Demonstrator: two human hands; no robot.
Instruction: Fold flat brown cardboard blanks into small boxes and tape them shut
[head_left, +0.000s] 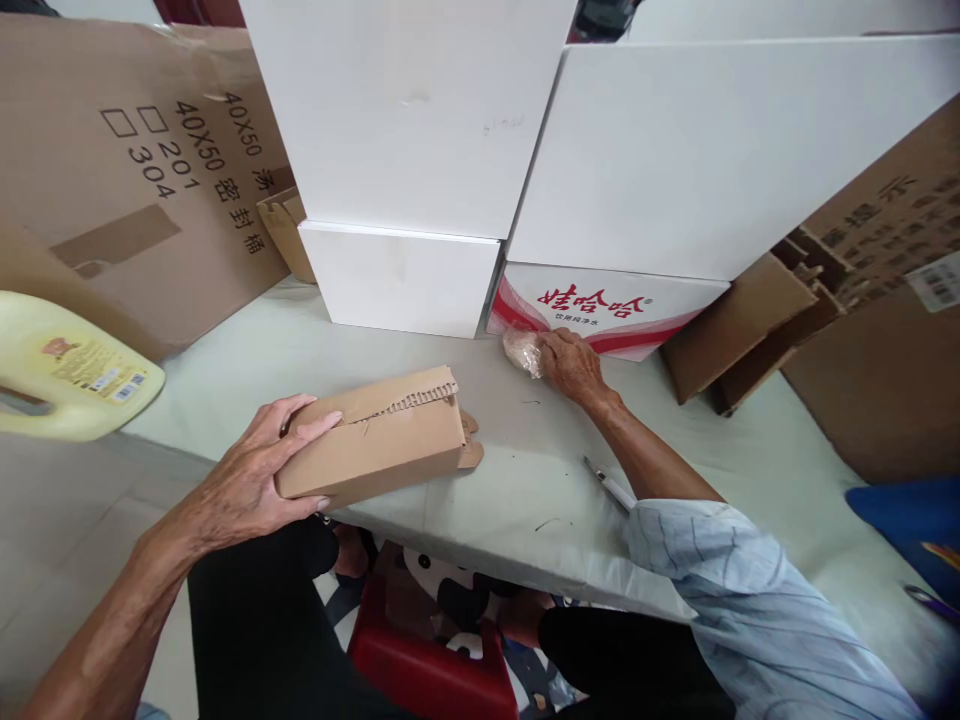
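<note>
My left hand [277, 465] grips one end of a small brown cardboard box [390, 425], thumb and fingers on its top and near side. The box lies on the covered table near the front edge. A torn, corrugated strip runs along its top, and a flap sticks out at its right end. Farther back, my right hand [570, 362] is closed at the edge of a crumpled, shiny clear plastic bundle [523, 350]; what is inside the bundle cannot be made out. Below my right forearm lies a white utility knife [609, 483], partly covered by the sleeve.
White boxes [405, 280] and a red-and-white printed carton [607, 310] stand along the back. A large carton [135, 180] and a yellow jug [75, 370] are at left. Folded cardboard [742, 320] leans at right, near a blue object [907, 525]. A red stool [431, 650] is below.
</note>
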